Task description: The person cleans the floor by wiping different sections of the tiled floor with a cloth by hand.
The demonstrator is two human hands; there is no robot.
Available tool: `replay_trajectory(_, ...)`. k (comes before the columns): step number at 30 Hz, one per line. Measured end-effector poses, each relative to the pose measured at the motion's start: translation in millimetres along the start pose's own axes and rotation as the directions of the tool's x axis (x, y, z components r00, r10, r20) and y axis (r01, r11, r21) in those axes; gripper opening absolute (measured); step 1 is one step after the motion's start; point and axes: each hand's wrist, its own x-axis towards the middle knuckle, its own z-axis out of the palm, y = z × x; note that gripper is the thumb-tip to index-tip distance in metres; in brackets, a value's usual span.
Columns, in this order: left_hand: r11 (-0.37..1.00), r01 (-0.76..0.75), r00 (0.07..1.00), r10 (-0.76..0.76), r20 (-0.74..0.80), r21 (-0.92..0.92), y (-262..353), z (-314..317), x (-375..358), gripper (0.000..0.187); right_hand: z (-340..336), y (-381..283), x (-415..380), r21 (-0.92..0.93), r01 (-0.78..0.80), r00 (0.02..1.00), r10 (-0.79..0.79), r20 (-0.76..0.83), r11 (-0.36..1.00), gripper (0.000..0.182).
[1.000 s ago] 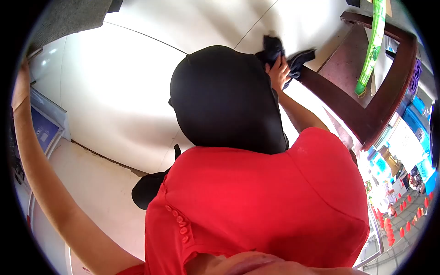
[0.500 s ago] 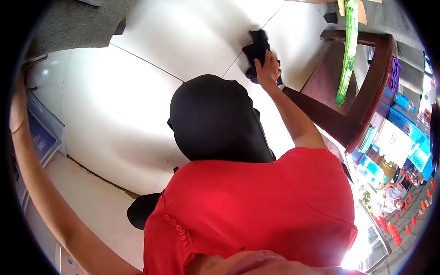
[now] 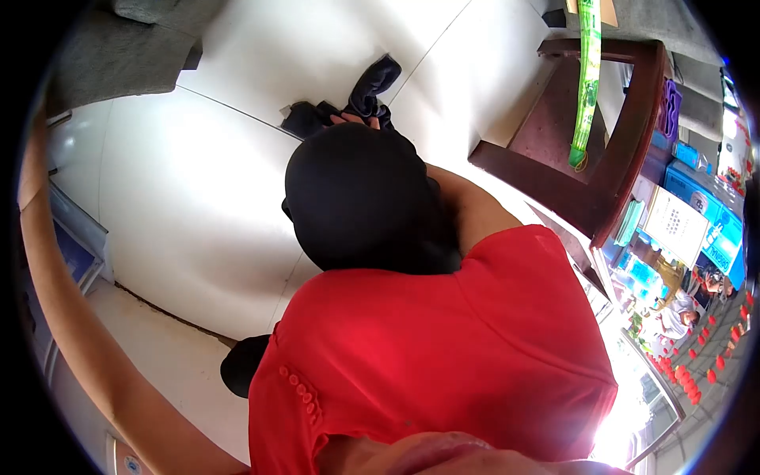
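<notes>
Right hand [image 3: 360, 119], mostly hidden, presses a dark cloth [image 3: 348, 101] on white wall [image 3: 198, 182], cloth slanting up-right; left hand's grip cannot be told.

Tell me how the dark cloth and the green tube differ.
The cloth is dark, soft and bunched up; the tube is bright green, long and straight. The cloth lies on the white surface with the right hand on it; the tube lies untouched across the brown frame. Both lie flat rather than upright.
</notes>
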Motion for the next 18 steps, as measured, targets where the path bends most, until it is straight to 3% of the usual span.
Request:
replay_trajectory(2, 0.973, -0.138, 0.944, 0.074, -0.32, -0.184, -16, 10, -3, 0.085, 11, 6, 4, 0.016, -0.004, 0.999, 0.005, -0.036, 1.0, 0.054)
replay_trajectory(5, 0.954, -0.223, 0.875, 0.105, -0.472, -0.202, -43, 27, 1, 0.08, 23, 13, 1, 0.024, -0.01, 0.996, 0.012, -0.088, 1.0, 0.054)
replay_trajectory(11, 0.949, -0.251, 0.771, 0.077, -0.632, -0.191, -97, 32, 31, 0.071, -26, 23, 28, -0.179, 0.06, 0.997, -0.05, 0.061, 0.982, 0.058)
replay_trajectory(13, 0.943, -0.223, 0.79, 0.027, -0.612, -0.245, -92, 7, 35, 0.066, -35, 45, 55, -0.252, 0.057, 0.996, -0.037, 0.084, 0.966, 0.068)
replay_trajectory(15, 0.893, -0.133, 0.858, -0.113, -0.501, -0.43, -82, -8, 42, 0.056, -40, 77, 91, -0.344, -0.025, 0.999, 0.034, 0.021, 0.939, 0.067)
replay_trajectory(18, 0.825, -0.16, 0.845, -0.169, -0.507, -0.543, -86, 14, 49, 0.048, -59, 148, 140, -0.435, -0.201, 0.973, 0.128, -0.191, 0.878, 0.066)
